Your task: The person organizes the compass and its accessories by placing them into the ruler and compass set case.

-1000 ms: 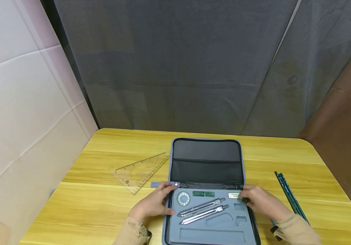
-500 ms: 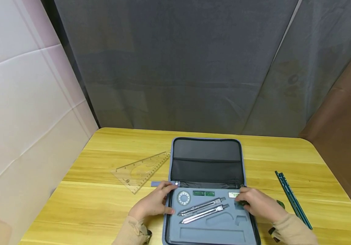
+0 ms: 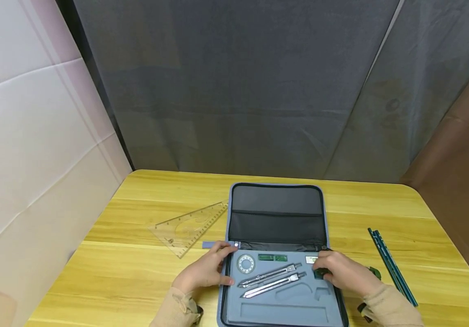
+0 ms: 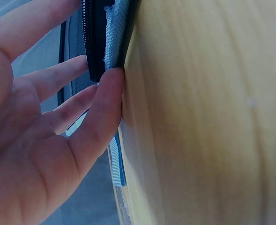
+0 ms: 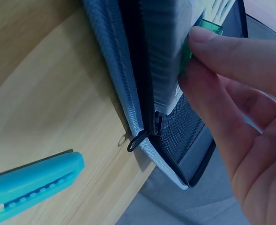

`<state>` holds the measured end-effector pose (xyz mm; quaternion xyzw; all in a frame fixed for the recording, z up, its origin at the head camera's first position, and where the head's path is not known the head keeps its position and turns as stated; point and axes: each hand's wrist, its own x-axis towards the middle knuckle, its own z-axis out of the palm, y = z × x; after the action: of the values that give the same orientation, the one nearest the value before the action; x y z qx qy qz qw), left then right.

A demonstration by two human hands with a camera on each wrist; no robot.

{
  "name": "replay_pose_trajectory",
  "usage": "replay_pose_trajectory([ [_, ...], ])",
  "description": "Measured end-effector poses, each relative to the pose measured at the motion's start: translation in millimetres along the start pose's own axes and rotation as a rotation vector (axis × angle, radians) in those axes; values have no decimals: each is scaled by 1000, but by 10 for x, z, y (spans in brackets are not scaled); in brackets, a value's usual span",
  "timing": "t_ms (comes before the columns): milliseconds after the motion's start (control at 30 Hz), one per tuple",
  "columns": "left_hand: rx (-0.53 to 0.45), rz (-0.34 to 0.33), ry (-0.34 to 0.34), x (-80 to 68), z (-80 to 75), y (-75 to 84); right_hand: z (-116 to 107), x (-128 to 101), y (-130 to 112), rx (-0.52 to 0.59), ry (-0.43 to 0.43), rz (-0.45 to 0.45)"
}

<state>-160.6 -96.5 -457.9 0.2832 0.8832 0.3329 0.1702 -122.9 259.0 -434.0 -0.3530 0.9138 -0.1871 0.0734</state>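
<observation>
A zip-up drawing set case (image 3: 283, 313) lies unfolded, with a grey moulded tray. My left hand (image 3: 206, 270) rests on its left side, fingers spread, fingertips touching the fabric edge (image 4: 114, 37). Between thumb and fingers my right hand (image 3: 346, 270) pinches a small green translucent piece (image 5: 212, 26), over a recess at the tray's upper right; the fingers hide much of it. Two silver compasses (image 3: 273, 285) lie slanted in the tray. Above them are a round white-ringed disc (image 3: 246, 264), small green boxes (image 3: 272, 257) and a partly covered white-and-green block (image 3: 311, 260).
A clear set square (image 3: 189, 229) lies left of the case, its tip at the lid. Several dark green pencils (image 3: 394, 268) lie to the right. A turquoise cutter-like handle (image 5: 34, 183) lies beside the case, and a green object (image 3: 375, 272) shows behind the right wrist.
My right hand has moved slightly left and down, carrying the green piece from the case's right edge to the recess below the white-and-green block. The left hand has stayed put.
</observation>
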Motion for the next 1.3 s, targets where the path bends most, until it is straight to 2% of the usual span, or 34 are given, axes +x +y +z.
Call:
replay_pose_trajectory([
  [367, -5, -14, -6, -12, 6, 8, 4, -14, -13, 51, -27, -27],
  [733, -16, -9, -9, -11, 4, 10, 40, -13, -7, 18, -10, -61],
  [1067, -16, -1, -2, -5, -6, 10, 43, -11, -30, 3, 12, -3],
  [1300, -17, -1, -5, -2, -4, 3, 45, -5, -48, -38, 21, 2],
])
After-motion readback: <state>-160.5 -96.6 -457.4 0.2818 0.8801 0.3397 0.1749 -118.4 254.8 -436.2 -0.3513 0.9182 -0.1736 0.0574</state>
